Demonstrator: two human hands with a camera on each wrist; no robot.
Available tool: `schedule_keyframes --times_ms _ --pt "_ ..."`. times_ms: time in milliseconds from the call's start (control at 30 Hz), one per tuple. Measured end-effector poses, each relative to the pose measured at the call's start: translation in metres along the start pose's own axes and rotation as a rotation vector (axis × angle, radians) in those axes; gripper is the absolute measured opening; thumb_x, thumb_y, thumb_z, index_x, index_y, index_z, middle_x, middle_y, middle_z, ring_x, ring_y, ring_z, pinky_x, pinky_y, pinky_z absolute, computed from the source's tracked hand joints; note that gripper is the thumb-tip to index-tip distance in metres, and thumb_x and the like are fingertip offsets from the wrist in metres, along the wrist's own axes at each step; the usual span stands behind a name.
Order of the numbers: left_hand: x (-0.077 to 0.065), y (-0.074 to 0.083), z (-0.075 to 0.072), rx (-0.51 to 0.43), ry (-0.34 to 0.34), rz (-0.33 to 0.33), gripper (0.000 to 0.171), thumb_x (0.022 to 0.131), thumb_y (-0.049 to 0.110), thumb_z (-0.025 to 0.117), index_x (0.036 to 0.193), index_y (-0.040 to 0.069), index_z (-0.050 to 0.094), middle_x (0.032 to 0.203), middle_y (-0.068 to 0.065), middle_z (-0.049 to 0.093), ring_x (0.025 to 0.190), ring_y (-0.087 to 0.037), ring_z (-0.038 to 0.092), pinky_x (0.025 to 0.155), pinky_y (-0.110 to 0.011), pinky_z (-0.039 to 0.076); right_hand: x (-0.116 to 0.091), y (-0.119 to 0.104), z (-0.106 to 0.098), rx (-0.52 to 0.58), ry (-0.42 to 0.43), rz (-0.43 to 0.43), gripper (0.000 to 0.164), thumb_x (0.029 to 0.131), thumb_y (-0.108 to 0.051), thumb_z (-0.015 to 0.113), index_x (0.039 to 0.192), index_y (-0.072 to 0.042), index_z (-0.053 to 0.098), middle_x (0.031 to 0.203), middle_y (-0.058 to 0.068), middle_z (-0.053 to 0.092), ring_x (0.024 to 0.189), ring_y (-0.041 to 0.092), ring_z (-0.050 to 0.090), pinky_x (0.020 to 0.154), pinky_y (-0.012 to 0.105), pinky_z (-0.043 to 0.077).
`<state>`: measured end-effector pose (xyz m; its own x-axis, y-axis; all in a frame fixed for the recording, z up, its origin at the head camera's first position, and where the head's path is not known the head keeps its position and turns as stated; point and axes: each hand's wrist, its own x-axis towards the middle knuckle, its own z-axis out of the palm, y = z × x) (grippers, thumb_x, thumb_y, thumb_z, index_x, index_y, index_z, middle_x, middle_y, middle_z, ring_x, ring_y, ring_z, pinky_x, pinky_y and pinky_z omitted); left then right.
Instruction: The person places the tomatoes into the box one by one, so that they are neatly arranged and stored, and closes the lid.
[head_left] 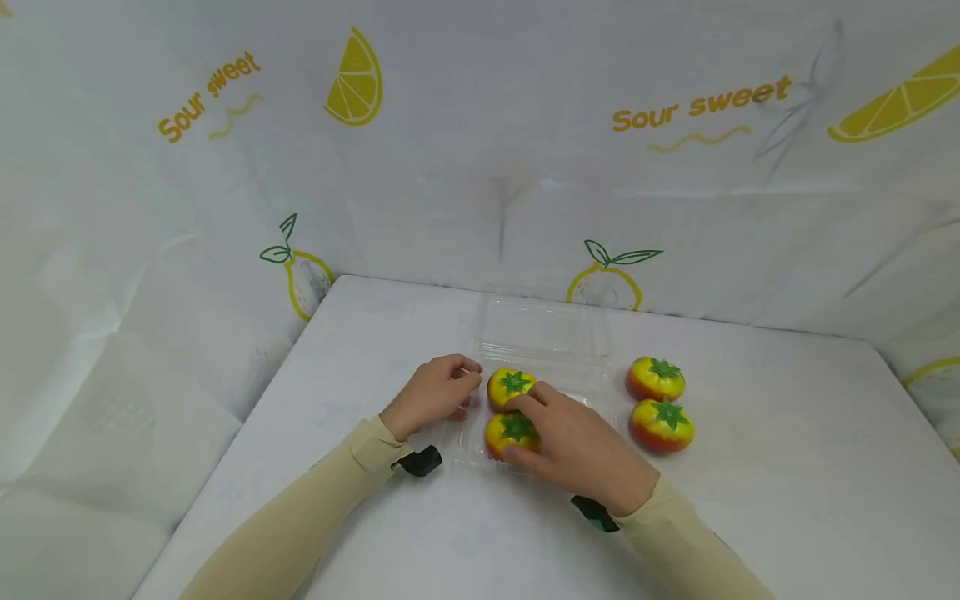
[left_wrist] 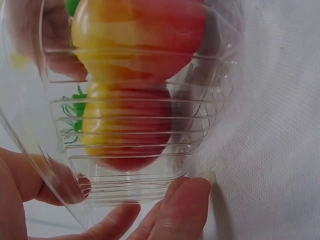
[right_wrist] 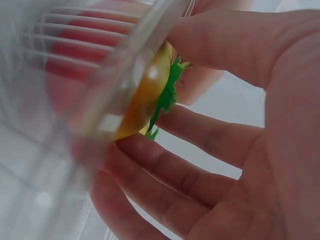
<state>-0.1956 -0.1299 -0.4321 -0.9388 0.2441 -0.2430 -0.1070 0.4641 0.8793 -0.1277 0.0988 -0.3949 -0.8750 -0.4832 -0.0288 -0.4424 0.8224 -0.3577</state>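
A clear plastic clamshell box (head_left: 470, 454) lies open, two yellow-and-red tomatoes with green star-shaped tops in its left part. My right hand (head_left: 581, 442) spans the near tomato (head_left: 497, 436), thumb on its near side and fingers at its far side. Through the plastic, the right wrist view shows that tomato (right_wrist: 142, 107) between thumb and fingers. The far tomato (head_left: 501, 390) touches or nearly touches it. At the box's left edge is my left hand (head_left: 435, 390), fingers loosely bent. Its fingertips (left_wrist: 187, 202) are right at the ribbed end wall in the left wrist view.
Two more tomatoes, a far one (head_left: 654, 380) and a near one (head_left: 662, 427), sit on the white table (head_left: 787, 483) to the right of the box. The box's lid (head_left: 543, 327) lies folded back toward the lemon-printed cloth (head_left: 480, 167) behind the table.
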Motion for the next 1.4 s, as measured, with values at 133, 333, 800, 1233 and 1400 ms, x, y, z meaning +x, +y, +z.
schedule_keyframes --times_ms 133,333,800,1233,1400 --pt "0.000 0.002 0.001 0.005 -0.004 -0.004 0.039 0.106 0.033 0.058 0.135 0.009 0.070 0.111 -0.008 0.076 0.088 -0.020 0.072 0.073 -0.031 0.067 -0.001 -0.001 -0.002 -0.002 -0.009 0.005 0.053 0.093 -0.041 0.085 0.137 -0.016 0.069 0.131 0.006 0.065 0.098 0.017 0.066 0.096 0.044 0.065" --pt "0.001 0.000 0.002 0.006 -0.004 -0.003 0.038 0.106 0.033 0.058 0.135 0.011 0.070 0.114 -0.007 0.075 0.090 -0.019 0.072 0.075 -0.032 0.067 -0.003 0.001 -0.002 -0.004 -0.007 -0.006 0.053 0.093 -0.041 0.085 0.137 -0.017 0.069 0.129 0.005 0.065 0.097 0.016 0.065 0.095 0.042 0.065" --pt "-0.002 -0.004 0.005 0.018 0.028 -0.031 0.036 0.105 0.032 0.058 0.133 0.012 0.070 0.116 -0.006 0.075 0.091 -0.021 0.071 0.075 -0.031 0.067 -0.050 0.061 -0.050 -0.001 0.143 0.067 0.045 0.097 -0.039 0.081 0.134 -0.015 0.070 0.126 0.003 0.070 0.088 0.014 0.068 0.081 0.038 0.065" --pt "-0.003 0.000 0.006 0.031 0.038 -0.033 0.034 0.106 0.031 0.059 0.132 0.012 0.071 0.112 -0.007 0.074 0.089 -0.021 0.070 0.074 -0.031 0.067 -0.091 0.127 -0.053 -0.027 0.159 0.268 0.055 0.093 -0.044 0.084 0.134 -0.010 0.070 0.133 0.017 0.068 0.121 0.041 0.067 0.103 0.066 0.057" --pt "-0.004 0.002 0.007 0.030 0.027 -0.027 0.036 0.106 0.031 0.059 0.133 0.012 0.071 0.113 -0.007 0.074 0.090 -0.021 0.071 0.075 -0.032 0.067 -0.092 0.136 -0.050 -0.029 0.154 0.275 0.059 0.090 -0.045 0.086 0.134 -0.008 0.069 0.136 0.020 0.067 0.122 0.045 0.066 0.102 0.068 0.056"
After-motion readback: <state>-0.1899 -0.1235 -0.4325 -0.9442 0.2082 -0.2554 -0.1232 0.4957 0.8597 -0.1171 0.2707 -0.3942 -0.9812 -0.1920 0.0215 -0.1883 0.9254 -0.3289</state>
